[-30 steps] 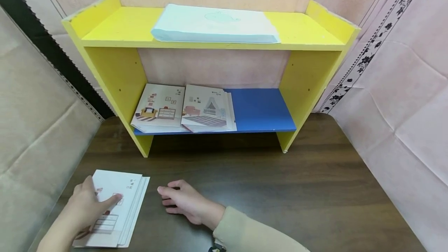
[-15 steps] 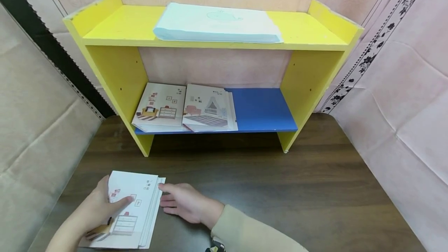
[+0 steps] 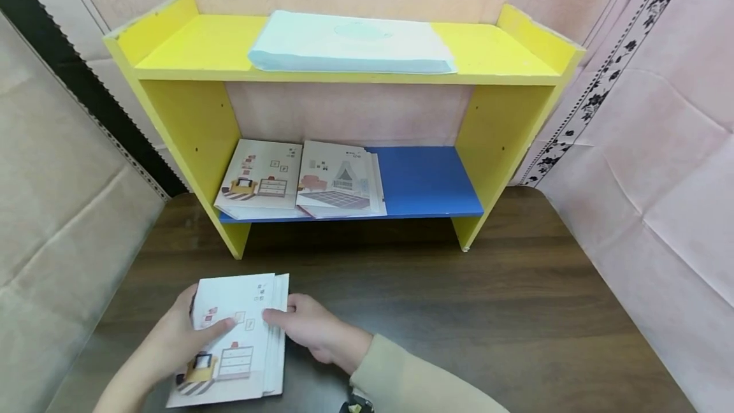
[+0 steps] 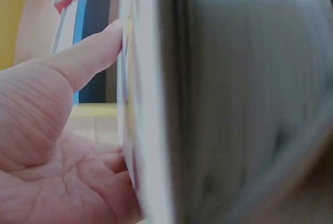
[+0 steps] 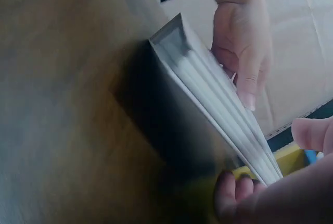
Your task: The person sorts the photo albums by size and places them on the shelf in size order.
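Note:
A stack of white notebooks (image 3: 243, 346) with furniture drawings on the top cover is held between both hands, low and left of centre in the head view. My left hand (image 3: 174, 343) grips its left side, thumb (image 4: 93, 54) laid across the cover. At the right edge my right hand (image 3: 321, 330) pinches the stack, thumb on top and fingers underneath. The right wrist view shows the stack's layered edge (image 5: 221, 112) tilted over the table, a dark shadow beside it. Some covers stick out slightly past the top one on the right.
A yellow shelf unit (image 3: 355, 78) stands behind on the brown wooden table (image 3: 459, 330). Two piles of similar notebooks (image 3: 258, 174) lie on its blue lower board (image 3: 424, 180). A pale blue folded packet (image 3: 352, 43) lies on top. Cloth sheets (image 3: 659, 209) hang around.
The left hand has brought the notebooks rightward and turned them more upright. The right hand, at first apart from them, has come to grip their right edge.

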A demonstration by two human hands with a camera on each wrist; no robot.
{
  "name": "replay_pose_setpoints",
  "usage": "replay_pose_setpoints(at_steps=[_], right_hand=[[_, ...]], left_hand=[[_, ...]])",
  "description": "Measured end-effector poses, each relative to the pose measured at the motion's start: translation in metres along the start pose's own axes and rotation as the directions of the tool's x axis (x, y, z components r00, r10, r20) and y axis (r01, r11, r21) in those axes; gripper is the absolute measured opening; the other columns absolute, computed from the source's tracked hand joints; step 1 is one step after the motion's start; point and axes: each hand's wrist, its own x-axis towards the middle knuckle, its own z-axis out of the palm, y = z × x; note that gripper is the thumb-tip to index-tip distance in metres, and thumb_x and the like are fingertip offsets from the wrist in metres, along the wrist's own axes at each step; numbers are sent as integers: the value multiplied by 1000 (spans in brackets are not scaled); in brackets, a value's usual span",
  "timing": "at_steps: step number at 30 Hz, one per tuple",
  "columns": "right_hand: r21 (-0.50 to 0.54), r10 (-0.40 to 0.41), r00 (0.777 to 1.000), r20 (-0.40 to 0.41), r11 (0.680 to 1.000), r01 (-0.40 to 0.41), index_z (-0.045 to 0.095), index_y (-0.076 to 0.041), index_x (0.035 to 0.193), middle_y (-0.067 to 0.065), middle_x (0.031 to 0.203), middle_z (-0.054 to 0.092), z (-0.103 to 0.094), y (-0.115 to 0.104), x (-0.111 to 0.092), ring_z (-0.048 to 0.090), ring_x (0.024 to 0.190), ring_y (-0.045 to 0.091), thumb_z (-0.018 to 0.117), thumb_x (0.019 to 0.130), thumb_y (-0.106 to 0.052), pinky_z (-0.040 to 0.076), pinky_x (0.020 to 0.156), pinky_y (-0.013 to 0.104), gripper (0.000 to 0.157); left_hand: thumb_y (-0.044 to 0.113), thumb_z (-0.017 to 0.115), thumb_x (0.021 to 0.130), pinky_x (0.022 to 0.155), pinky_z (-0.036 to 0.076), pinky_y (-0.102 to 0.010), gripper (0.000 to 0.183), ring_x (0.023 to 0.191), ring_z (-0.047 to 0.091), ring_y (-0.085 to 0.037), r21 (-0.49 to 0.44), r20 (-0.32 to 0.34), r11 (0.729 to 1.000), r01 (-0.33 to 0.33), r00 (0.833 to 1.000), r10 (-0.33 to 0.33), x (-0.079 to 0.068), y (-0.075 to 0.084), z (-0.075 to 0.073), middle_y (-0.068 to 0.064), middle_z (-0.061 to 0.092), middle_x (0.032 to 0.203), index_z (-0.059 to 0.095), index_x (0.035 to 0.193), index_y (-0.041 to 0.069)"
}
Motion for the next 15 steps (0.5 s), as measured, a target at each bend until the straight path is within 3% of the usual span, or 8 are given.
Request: replay_pose_setpoints(at_steps=[5, 8, 12, 15], right_hand=[[-165, -86, 994, -61, 983, 75, 43, -8, 133, 9, 112, 40, -10, -2, -8, 46, 99, 23, 69, 90, -32, 50, 74, 34, 57], [-122, -122, 991, -57, 986, 114, 30, -12, 141, 9, 107, 49, -17, -1, -11, 57, 87, 22, 67, 92, -30, 52, 64, 34, 65], [-34, -210, 977, -43, 977, 209, 24, -17, 141, 7, 93, 58, -28, -1, -16, 65, 72, 19, 59, 97, -24, 55, 57, 37, 56], [-83, -281, 958, -54, 957, 276, 27, -20, 139, 3, 95, 57, -38, 0, -20, 65, 74, 15, 56, 99, -25, 55, 58, 34, 50]], left_hand=[[61, 70, 79, 71, 52, -39, 123, 84, 62, -22, -81, -47, 996, -37, 998, 33, -4, 24, 14, -23, 57, 109, -2, 147, -12], [55, 71, 81, 64, 55, -35, 118, 79, 64, -19, -117, -82, 991, -64, 995, 55, -7, 39, 20, -21, 59, 106, -3, 148, -9], [45, 73, 84, 61, 54, -30, 103, 75, 65, -17, -167, -150, 974, -155, 980, 130, -10, 58, 31, -18, 58, 102, 7, 148, -2], [41, 74, 85, 60, 54, -29, 96, 75, 64, -17, -181, -182, 962, -205, 968, 172, -13, 70, 36, -17, 55, 102, 11, 146, 2]])
